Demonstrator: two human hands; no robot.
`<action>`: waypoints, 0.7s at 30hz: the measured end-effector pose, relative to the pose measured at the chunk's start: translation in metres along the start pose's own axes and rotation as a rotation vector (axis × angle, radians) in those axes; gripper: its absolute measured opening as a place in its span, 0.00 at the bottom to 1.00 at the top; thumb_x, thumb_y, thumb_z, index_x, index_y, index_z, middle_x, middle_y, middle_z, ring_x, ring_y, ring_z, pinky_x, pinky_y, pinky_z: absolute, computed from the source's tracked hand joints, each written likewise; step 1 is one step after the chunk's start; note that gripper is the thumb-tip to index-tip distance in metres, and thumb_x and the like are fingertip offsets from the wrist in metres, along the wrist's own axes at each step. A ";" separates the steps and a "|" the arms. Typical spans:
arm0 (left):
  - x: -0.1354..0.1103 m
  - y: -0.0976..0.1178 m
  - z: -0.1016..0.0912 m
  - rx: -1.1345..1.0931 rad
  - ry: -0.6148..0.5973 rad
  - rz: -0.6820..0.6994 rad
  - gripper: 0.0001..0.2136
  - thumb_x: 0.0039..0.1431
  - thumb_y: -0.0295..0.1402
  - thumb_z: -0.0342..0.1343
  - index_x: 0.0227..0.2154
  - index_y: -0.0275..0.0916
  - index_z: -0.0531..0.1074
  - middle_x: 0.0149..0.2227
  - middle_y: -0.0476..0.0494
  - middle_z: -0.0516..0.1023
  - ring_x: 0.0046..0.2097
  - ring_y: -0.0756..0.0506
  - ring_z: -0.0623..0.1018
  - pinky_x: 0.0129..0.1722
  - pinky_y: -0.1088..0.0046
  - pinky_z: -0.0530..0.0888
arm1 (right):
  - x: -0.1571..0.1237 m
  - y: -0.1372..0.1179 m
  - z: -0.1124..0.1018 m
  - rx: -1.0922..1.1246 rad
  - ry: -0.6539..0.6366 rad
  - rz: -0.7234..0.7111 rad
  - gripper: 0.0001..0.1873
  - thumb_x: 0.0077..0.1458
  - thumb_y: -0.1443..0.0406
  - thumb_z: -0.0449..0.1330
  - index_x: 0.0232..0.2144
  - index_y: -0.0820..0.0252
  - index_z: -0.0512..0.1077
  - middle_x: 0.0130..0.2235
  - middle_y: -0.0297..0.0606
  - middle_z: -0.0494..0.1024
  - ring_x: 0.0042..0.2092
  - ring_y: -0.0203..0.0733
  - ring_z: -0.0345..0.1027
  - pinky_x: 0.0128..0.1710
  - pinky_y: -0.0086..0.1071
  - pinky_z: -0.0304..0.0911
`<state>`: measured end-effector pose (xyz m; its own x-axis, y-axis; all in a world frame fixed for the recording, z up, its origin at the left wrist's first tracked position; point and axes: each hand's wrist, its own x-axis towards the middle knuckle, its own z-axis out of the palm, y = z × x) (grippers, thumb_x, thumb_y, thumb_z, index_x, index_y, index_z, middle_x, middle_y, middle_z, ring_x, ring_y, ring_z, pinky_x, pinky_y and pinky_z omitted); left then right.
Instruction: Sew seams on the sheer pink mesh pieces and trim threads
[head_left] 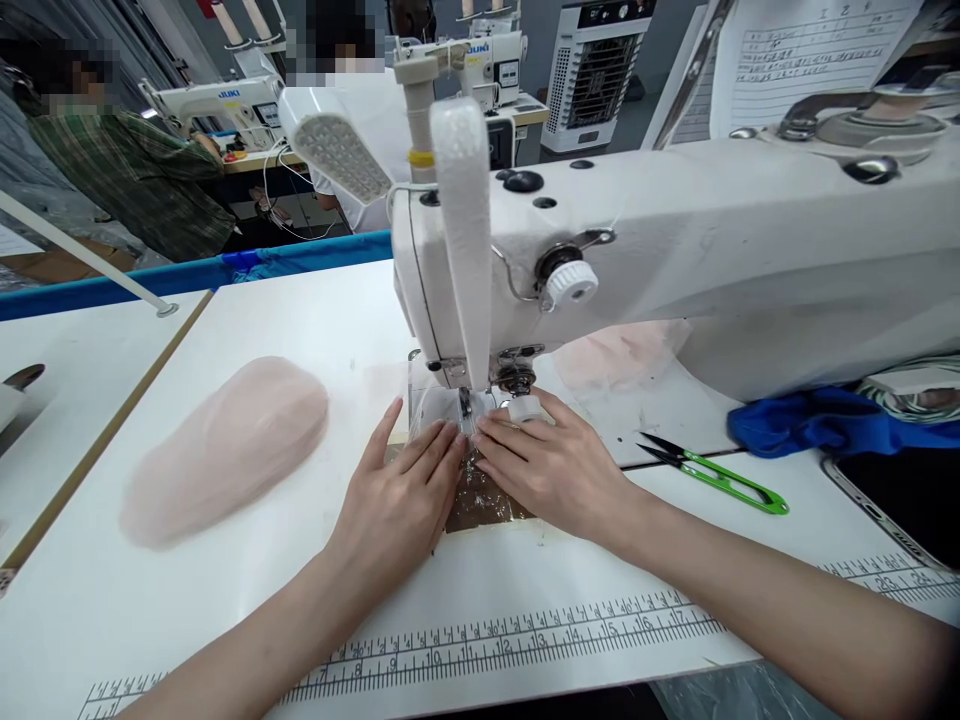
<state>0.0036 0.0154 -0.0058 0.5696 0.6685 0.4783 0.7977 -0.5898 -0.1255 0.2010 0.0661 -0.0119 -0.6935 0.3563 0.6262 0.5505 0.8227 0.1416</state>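
Observation:
A piece of thin, sheer whitish fabric (437,404) lies under the presser foot (466,402) of a white sewing machine (442,260). My left hand (405,490) rests flat on the left of it, thumb spread away and fingertips close to the foot. From the other side my right hand (562,465) lies with its fingers stretched over the fabric, tips just short of the needle area. Part of the fabric is hidden beneath both hands. Below them shows a brown, shiny taped patch (487,495) on the tabletop.
Pale pink sheer pieces (232,450) lie at left, with another pink piece (619,355) behind the needle area. Green thread snips (720,478), a blue cloth (840,420) and a phone (900,490) are at right. Two people sit beyond the blue table edge (322,255).

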 end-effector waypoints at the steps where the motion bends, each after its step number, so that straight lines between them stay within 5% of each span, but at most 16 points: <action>1: 0.000 -0.001 0.001 0.003 -0.001 -0.002 0.13 0.64 0.23 0.49 0.48 0.30 0.74 0.48 0.36 0.79 0.51 0.41 0.78 0.66 0.50 0.54 | 0.000 0.000 0.000 -0.003 -0.004 0.003 0.11 0.63 0.67 0.55 0.39 0.63 0.78 0.38 0.39 0.82 0.37 0.39 0.73 0.56 0.42 0.59; 21: 0.010 -0.014 0.011 -0.022 -0.045 -0.080 0.15 0.66 0.28 0.47 0.51 0.35 0.72 0.51 0.39 0.77 0.53 0.40 0.77 0.66 0.46 0.52 | 0.004 0.003 0.004 -0.073 -0.141 0.072 0.12 0.64 0.63 0.54 0.42 0.61 0.76 0.42 0.38 0.81 0.44 0.43 0.72 0.61 0.45 0.51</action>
<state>0.0002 0.0356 -0.0088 0.5131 0.7332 0.4463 0.8366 -0.5434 -0.0691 0.1977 0.0717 -0.0119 -0.7066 0.4761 0.5235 0.6298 0.7604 0.1585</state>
